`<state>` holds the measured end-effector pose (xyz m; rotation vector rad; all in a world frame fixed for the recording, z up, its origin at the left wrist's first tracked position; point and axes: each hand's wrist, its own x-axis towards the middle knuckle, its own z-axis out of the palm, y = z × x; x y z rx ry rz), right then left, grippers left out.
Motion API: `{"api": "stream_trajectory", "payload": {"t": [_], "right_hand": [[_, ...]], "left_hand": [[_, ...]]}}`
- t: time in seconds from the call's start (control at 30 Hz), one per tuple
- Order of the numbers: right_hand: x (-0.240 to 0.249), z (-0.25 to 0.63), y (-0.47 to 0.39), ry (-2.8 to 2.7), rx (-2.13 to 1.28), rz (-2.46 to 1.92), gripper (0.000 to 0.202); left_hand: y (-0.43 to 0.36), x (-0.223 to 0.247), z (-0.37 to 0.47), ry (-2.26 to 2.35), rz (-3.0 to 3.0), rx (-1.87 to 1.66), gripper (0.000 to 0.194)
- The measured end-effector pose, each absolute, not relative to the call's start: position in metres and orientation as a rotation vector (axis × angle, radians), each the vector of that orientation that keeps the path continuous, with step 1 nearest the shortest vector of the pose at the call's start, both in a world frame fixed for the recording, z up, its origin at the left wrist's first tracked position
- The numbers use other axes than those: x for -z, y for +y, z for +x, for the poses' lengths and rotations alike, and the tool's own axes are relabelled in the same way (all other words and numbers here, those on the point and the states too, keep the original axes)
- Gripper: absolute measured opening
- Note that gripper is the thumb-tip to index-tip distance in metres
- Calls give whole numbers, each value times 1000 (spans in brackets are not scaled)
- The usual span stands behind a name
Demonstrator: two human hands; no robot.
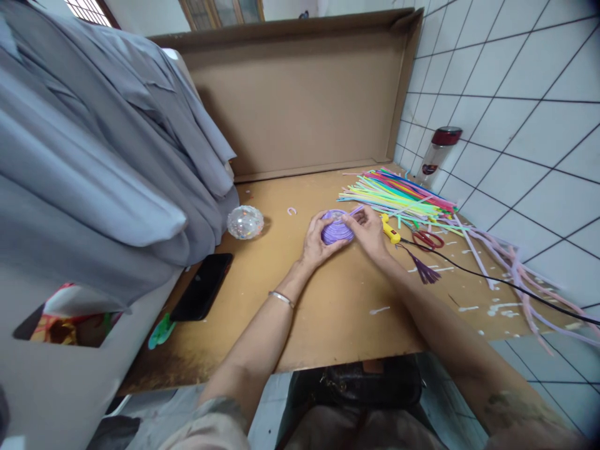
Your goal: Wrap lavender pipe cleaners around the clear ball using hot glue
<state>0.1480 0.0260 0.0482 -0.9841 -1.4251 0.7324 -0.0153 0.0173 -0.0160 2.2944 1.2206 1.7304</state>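
Note:
A round purple coiled piece (336, 232) is held over the middle of the wooden table (328, 312). My left hand (315, 240) wraps round its left and lower side, with the fingers closed on it. At its upper right, my right hand (368, 230) pinches a short purple strip (357, 210) that meets the piece's edge. Just right of that hand lies a yellow glue gun (390, 230) with a black cord. The underside of the purple piece is hidden.
A clear faceted ball (245, 222) and a black phone (202, 287) are at left. Colourful pipe cleaners (398, 195), red-handled scissors (427, 239), a purple tassel (425, 270) and a bottle (438, 156) are at right. A cardboard panel (304, 100) stands behind.

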Motion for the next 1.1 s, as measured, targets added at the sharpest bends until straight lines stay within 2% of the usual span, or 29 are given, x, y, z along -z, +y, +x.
{"api": "stream_trajectory", "payload": {"t": [0.1,0.2,0.37,0.47,0.6,0.73,0.8,0.93,1.1], "right_hand": [[-70,152,1,-1314,-603,-993,30],[-87,164,-63,-1484,-549,-934,23],[-55,186,-184,-2253,-1069,-416,17],[-25,197,-219,-2315,-1157,-531,17],[-9,215,-239,-2305,-1286,-571,35],[8,224,-251,-2383,-1611,-583,37],[26,222,-250,-2539,-1507,-809,50],[73,214,-229,-2728,-957,-1536,85],[117,213,-219,-2876,-886,-1544,116]], "left_hand": [[19,16,-16,1192,2299,-1758,66],[19,17,-16,1198,2304,-1753,66],[17,15,-14,1232,2318,-1717,66],[16,15,-13,1230,2334,-1715,66],[18,16,-13,1222,2337,-1727,68],[20,18,-14,1248,2324,-1715,69],[20,18,-15,1242,2339,-1699,76],[17,15,-15,1283,2372,-1682,90],[12,13,-15,1412,2387,-1622,89]]}}
